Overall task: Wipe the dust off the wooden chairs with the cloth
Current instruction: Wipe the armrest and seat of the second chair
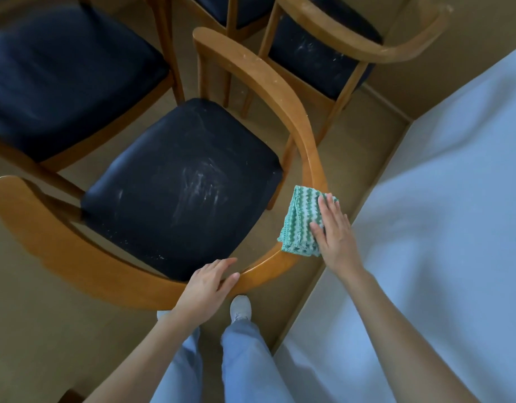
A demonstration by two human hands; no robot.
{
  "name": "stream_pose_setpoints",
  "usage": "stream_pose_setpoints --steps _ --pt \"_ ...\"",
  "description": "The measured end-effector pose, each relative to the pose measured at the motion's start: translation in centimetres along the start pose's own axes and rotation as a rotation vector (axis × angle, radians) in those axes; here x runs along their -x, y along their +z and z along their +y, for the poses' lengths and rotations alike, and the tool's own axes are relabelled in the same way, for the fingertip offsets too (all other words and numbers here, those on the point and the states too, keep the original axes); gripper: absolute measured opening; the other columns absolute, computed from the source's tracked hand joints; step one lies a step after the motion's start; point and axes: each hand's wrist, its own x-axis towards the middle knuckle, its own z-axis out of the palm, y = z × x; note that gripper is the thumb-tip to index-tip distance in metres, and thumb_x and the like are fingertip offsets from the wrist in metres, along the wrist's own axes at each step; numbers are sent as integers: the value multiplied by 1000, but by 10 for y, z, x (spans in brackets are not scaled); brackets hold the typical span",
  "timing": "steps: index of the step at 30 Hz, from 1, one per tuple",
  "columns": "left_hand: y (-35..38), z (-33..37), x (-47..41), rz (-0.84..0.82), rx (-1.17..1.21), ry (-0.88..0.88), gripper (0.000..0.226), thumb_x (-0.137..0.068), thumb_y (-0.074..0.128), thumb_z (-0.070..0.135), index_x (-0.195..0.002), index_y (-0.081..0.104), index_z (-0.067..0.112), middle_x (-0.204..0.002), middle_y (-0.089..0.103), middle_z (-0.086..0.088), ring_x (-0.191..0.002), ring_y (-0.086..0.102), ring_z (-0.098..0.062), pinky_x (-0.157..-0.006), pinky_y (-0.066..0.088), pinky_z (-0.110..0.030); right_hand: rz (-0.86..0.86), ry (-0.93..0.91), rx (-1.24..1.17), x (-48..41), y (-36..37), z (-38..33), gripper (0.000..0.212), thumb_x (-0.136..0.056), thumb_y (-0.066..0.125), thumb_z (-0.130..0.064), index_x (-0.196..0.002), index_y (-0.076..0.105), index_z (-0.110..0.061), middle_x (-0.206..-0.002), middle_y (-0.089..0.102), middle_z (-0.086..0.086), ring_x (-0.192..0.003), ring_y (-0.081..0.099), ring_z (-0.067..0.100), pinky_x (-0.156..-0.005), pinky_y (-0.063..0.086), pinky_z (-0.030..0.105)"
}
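Heads up, my right hand only presses the cloth flat-fingered onto the bend of the chair rail, left hand resting loose-fingered further along it, so I reckon the cloth could slip off mid-swipe.

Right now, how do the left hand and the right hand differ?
The left hand rests bare on the chair rail; the right hand presses the green cloth onto it. The left hand is close to the body; the right hand reaches farther along the curve. Both are on the same chair rail.
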Motion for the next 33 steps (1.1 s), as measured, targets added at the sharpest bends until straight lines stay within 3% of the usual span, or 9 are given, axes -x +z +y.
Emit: stream_pose_setpoints --steps 4,7,11,16,21,26,30,31,33 --pt "4 0 1 -30 -68 -40 59 -90 27 54 -142 32 28 -140 43 8 -131 36 -11 -113 26 -30 82 26 -95 47 30 -25 66 -96 3 -56 -150 0 -18 -157 -6 -2 -145 4 21 -112 25 40" --pt "3 4 2 -18 -90 -79 68 -83 19 57 -143 31 27 -144 39 8 -135 32 -11 -114 18 -28 123 51 -153 72 52 -42 67 -96 12 -60 -150 -8 -25 -157 -11 -2 -145 2 21 -110 23 35" --pt "1 10 2 20 -34 -104 73 -80 19 58 -144 31 26 -145 38 7 -137 29 -12 -114 19 -29 155 115 -123 29 36 -38 78 -92 24 -64 -151 -1 -18 -159 1 10 -144 3 24 -109 20 31" --pt "12 20 -10 34 19 -117 69 -83 23 59 -144 30 29 -144 39 8 -135 32 -12 -114 26 -33 -14 220 -128 -59 1 -10 69 -98 33 -48 -152 4 -16 -159 1 6 -143 21 25 -103 40 35" --pt "19 42 -25 22 8 -64 57 -93 27 51 -145 28 29 -146 37 7 -136 30 -12 -115 24 -35 -123 284 -342 -112 -8 8 63 -100 33 -43 -152 6 -20 -157 16 5 -140 28 24 -110 31 43" --pt "14 61 -39 -6 18 -21 68 -85 20 57 -145 28 27 -146 38 5 -136 31 -13 -115 24 -37 -122 267 -355 -64 -11 -3 61 -102 27 -40 -152 -2 -21 -160 0 1 -138 30 19 -92 33 22" --pt "7 71 -53 14 -19 34 55 -95 25 49 -145 29 26 -146 38 5 -136 31 -13 -114 23 -34 -79 241 -357 -13 2 -14 65 -99 29 -41 -150 -8 -24 -159 -7 -1 -136 34 19 -72 37 4" --pt "5 72 -55 16 -29 41 53 -96 26 47 -145 29 26 -146 38 5 -136 30 -12 -114 22 -34 -69 246 -354 -9 5 -15 66 -99 31 -40 -150 -8 -23 -159 -7 0 -135 36 19 -65 37 2" --pt "4 74 -59 15 -38 43 52 -97 27 46 -145 30 25 -146 37 5 -136 30 -12 -114 22 -34 -62 263 -361 -16 4 -15 66 -99 32 -40 -150 -6 -23 -159 -6 0 -133 39 20 -67 39 6"
